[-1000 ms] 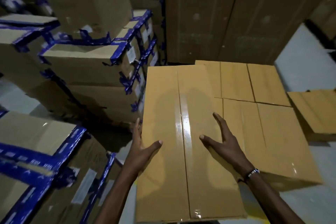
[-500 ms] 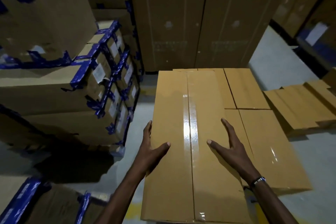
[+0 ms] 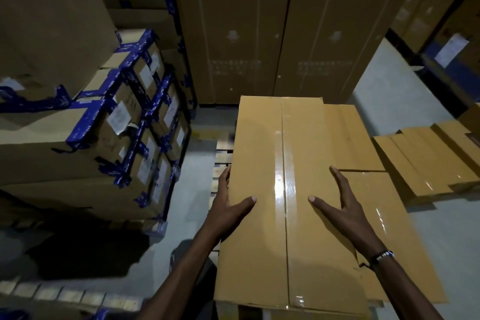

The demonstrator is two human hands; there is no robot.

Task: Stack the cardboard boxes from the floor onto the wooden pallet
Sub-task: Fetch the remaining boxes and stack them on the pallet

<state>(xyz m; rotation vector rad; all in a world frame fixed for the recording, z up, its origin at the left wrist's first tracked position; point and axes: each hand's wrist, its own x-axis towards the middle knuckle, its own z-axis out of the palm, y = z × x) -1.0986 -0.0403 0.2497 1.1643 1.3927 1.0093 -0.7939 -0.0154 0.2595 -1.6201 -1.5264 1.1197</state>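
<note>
Both of your hands clasp the long tan cardboard box (image 3: 283,202) sealed with clear tape along its top seam. Your left hand (image 3: 228,209) wraps its fingers down the box's left side with the thumb lying flat on top; your right hand (image 3: 342,212) spreads its thumb and fingers over the top near the right edge, and the fingertips may curl over that edge, though the angle makes this hard to confirm. A beaded bracelet (image 3: 381,257) circles your right wrist. The box sits above the slatted wooden pallet (image 3: 222,158), just beside a layer of matching tan boxes (image 3: 363,189) on its right. More tan boxes (image 3: 428,161) lie on the grey floor (image 3: 389,101) further right. Brown cartons bound with blue tape (image 3: 124,122) are stacked on your left, and tall cartons (image 3: 272,34) stand ahead.
</note>
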